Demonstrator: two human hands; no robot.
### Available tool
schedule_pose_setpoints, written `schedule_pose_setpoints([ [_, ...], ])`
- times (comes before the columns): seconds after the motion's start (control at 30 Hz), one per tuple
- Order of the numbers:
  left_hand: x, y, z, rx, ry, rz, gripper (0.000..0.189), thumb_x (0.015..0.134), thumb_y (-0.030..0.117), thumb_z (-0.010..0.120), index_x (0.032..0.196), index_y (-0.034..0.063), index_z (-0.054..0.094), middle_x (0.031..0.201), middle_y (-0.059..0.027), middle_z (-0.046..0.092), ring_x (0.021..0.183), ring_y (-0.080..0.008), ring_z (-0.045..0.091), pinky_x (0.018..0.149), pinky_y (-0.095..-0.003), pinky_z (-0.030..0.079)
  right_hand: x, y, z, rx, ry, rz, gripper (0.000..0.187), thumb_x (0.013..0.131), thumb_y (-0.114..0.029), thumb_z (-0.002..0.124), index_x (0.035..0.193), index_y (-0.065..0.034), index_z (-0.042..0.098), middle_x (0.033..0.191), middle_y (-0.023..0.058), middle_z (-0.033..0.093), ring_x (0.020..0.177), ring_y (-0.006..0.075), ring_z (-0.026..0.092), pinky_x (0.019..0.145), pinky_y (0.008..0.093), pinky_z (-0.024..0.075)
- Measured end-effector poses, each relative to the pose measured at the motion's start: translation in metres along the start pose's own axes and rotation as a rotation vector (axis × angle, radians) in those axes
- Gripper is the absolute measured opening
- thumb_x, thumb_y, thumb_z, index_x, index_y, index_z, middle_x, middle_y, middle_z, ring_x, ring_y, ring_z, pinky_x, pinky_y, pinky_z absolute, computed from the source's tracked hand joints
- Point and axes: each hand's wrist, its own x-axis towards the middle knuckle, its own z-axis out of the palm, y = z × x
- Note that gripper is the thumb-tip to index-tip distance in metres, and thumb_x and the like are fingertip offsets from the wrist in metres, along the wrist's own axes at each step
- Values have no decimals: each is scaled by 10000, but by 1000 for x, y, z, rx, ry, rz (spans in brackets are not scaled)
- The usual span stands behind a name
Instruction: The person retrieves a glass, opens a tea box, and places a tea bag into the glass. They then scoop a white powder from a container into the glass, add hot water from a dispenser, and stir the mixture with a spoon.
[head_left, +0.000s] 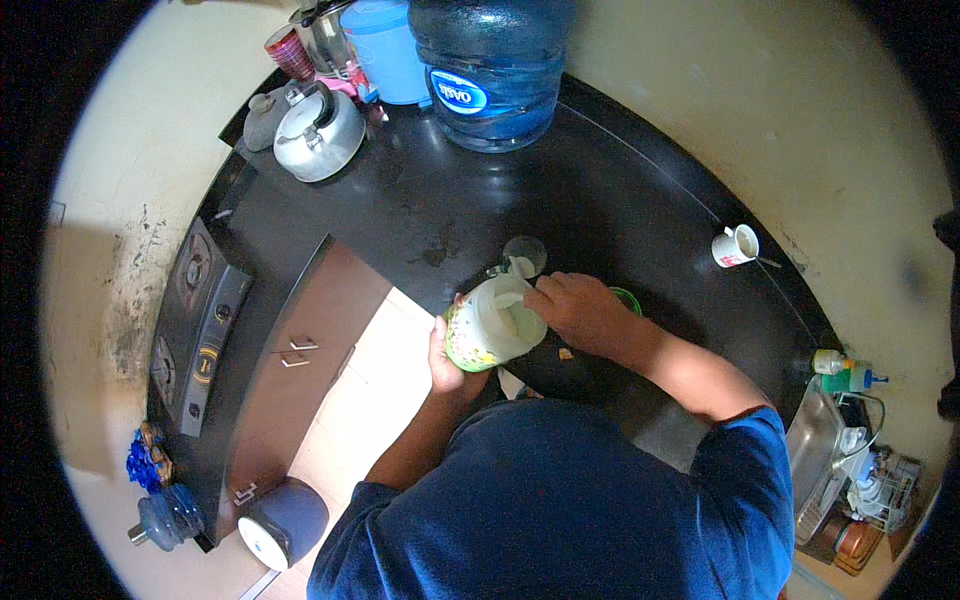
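Observation:
My left hand (444, 361) grips a plastic jar (486, 330) with a printed floral pattern and a green base, tilted with its mouth to the right. Pale contents show inside its opening. In the fingers of my right hand (574, 311) is a white spoon (511, 298), its end at the jar's mouth. Just beyond the jar stands a clear glass mug (525, 251) with something whitish in it. A green ring-shaped lid (627, 300) lies partly hidden behind my right wrist. A small orange-brown scrap (565, 353) rests on the counter below my right hand.
On the black countertop (600, 195) stand a large water bottle (491, 82), a blue container (386, 56) and a metal kettle (319, 139). A white cup (733, 246) is at the right wall. A gas stove (199, 322) is left, a sink (814, 450) right, a dark bin (289, 521) on the floor.

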Motion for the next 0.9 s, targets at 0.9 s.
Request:
schedule_pose_setpoints([
  [0.9,8,5,3,-58,-5,-137,870,922,822,302,1479,179,486,1425,-116,569,1237,-370,569,841,-501,518,2,59,-28,720,32,626,295,950,-286,664,920,-4,745,754,172,706,699,276,698,677,420,535],
])
